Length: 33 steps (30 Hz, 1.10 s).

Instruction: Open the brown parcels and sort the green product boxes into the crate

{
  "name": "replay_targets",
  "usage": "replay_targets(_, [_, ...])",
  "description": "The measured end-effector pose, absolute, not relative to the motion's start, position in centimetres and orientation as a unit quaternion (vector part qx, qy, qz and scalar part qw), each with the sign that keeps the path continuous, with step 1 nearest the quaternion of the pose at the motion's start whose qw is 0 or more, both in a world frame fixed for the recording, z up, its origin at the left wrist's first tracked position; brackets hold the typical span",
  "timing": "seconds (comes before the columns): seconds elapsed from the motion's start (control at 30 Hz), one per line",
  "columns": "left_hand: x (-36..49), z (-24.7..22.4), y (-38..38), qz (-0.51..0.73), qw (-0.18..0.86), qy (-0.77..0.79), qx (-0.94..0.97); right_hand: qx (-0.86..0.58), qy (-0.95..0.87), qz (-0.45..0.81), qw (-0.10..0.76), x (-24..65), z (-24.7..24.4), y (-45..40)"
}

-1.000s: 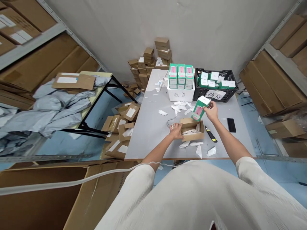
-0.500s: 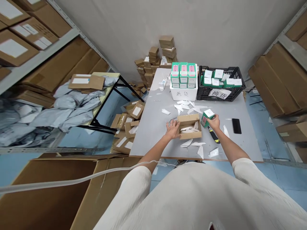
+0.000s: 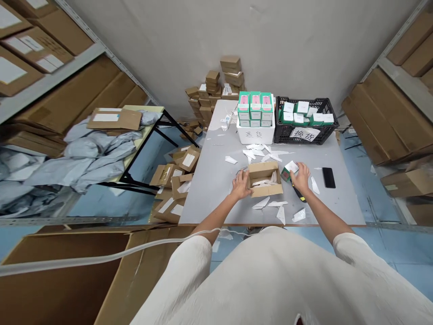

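My left hand (image 3: 241,184) grips the left wall of an open cardboard box (image 3: 266,192), its fingers and thumb bent against the side. Inside the box lie white paper scraps (image 3: 264,183). Just right of it, my right hand (image 3: 301,177) is closed on a small green-and-white box (image 3: 288,171), whose white end faces up at a tilt. Below that hand a yellow-and-black utility knife (image 3: 299,193) lies on the table, partly covered by the hand and the small box.
A white bin (image 3: 256,136) of green boxes and a black crate (image 3: 283,133) stand at the table's back. White scraps (image 3: 280,214) and a phone (image 3: 328,178) lie on the grey table (image 3: 209,194). Cardboard boxes (image 3: 174,206) are piled left; a white cable (image 3: 111,256) crosses in front.
The view has shifted slightly. My right hand has turned the small green-and-white box, tilting it, and covers more of the knife. My left hand stays on the cardboard box.
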State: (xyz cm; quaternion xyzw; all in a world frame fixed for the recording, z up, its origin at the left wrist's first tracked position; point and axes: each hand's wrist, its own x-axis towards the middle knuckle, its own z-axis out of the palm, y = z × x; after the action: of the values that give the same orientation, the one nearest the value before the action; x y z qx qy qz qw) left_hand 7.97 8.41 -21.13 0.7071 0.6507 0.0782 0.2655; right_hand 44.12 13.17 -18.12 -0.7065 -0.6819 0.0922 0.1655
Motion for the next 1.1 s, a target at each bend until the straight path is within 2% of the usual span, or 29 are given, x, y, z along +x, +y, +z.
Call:
replay_targets(0.13, [7.9, -21.0, 7.9, 0.162, 0.311, 0.678, 0.647, -0.624, -0.756, 0.154, 0.126, 41.8, -17.7, 11.9])
replay_targets(0.23, [8.0, -20.7, 7.8, 0.212, 0.363, 0.692, 0.587, -0.642, -0.739, 0.191, 0.071, 39.4, -17.7, 11.4])
replay_targets(0.33, [8.2, -20.5, 7.9, 0.196, 0.401, 0.694, 0.565, -0.680, -0.702, 0.213, -0.009, 37.7, -17.4, 11.3])
replay_targets(0.43, [8.2, -20.6, 8.0, 0.180, 0.407, 0.696, 0.563, -0.687, -0.694, 0.213, -0.035, 36.9, -16.9, 11.5])
replay_targets(0.6, [5.8, -20.7, 8.4, 0.252, 0.393, 0.689, 0.555, -0.673, -0.714, 0.194, 0.017, 35.6, -16.6, 12.8])
replay_targets(0.8, [0.4, -19.6, 10.3, 0.336, 0.364, 0.696, 0.520, -0.622, -0.721, 0.278, 0.126, 30.4, -18.5, 16.4])
replay_targets(0.93, [-2.7, -19.4, 11.3, 0.340, 0.352, 0.717, 0.496, -0.626, -0.676, 0.342, 0.182, 25.6, -20.3, 18.4])
replay_targets(1.1, [-4.9, -20.6, 11.9, 0.299, 0.364, 0.742, 0.477, -0.595, -0.660, 0.422, 0.181, 22.0, -21.8, 18.8])
